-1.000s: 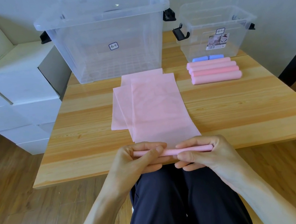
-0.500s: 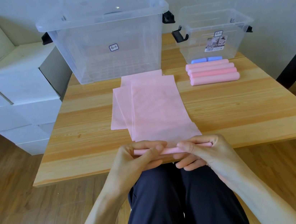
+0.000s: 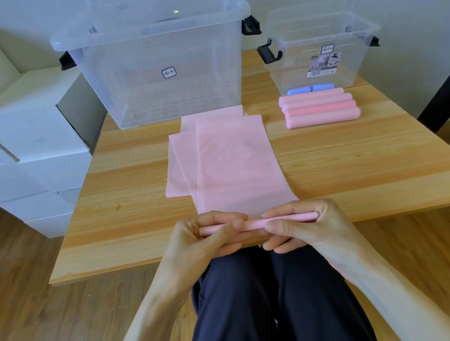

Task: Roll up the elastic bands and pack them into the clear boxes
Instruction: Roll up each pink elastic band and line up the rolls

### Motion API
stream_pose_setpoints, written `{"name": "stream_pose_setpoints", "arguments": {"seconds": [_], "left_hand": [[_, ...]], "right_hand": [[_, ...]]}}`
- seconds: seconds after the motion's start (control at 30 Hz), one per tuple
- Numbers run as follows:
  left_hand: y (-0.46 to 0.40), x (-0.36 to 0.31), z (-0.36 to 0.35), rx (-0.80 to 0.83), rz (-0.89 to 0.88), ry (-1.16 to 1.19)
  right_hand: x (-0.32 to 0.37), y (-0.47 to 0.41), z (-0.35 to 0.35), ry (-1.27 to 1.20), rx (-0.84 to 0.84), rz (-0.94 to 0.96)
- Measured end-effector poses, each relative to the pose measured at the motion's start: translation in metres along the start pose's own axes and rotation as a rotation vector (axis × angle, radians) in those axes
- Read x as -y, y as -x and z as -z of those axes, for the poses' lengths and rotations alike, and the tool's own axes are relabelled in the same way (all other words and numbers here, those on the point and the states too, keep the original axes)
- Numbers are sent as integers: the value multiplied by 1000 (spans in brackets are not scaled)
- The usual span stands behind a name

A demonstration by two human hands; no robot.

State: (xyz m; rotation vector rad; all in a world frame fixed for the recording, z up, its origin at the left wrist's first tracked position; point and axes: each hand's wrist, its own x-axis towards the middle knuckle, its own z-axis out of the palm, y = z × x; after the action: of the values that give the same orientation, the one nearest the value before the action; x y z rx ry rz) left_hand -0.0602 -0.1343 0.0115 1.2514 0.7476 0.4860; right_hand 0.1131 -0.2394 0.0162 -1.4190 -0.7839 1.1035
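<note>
Table: I see pale wood carrying everything here.
Large clear box: far left of centre.
Small clear box: far right.
Pink band: flat on the table, its near end wound into a thin roll at the front edge.
Finished rolls: four pink, just before the small box; a blue roll behind them.
Left hand: I see it pinching the roll's left end.
Right hand: pinching the right end.

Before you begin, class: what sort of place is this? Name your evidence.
Probably a small packing or storage room, not a shop: a wooden table against a bare wall, white cardboard boxes stacked beside it, and clear lidded storage boxes.
</note>
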Motion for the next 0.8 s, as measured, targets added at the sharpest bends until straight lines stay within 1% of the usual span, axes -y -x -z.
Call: {"name": "stream_pose_setpoints", "arguments": {"seconds": [0.1, 0.23, 0.4, 0.53, 0.63, 0.8], "left_hand": [[1, -1, -2, 36, 0, -23], [0, -1, -3, 3, 25, -26], [-1, -1, -2, 12, 38, 17], [-3, 0, -4, -30, 42, 26], [-3, 0, -3, -20, 39, 16], [-4, 1, -3, -17, 30, 4]], "right_hand": [[-1, 0, 1, 32, 3, -1], [0, 0, 2, 2, 12, -24], [-1, -1, 3, -4, 0, -21], [-2, 0, 1, -17, 12, -23], [-3, 1, 2, -5, 23, -10], [-4, 1, 1, 3, -12, -7]]}}
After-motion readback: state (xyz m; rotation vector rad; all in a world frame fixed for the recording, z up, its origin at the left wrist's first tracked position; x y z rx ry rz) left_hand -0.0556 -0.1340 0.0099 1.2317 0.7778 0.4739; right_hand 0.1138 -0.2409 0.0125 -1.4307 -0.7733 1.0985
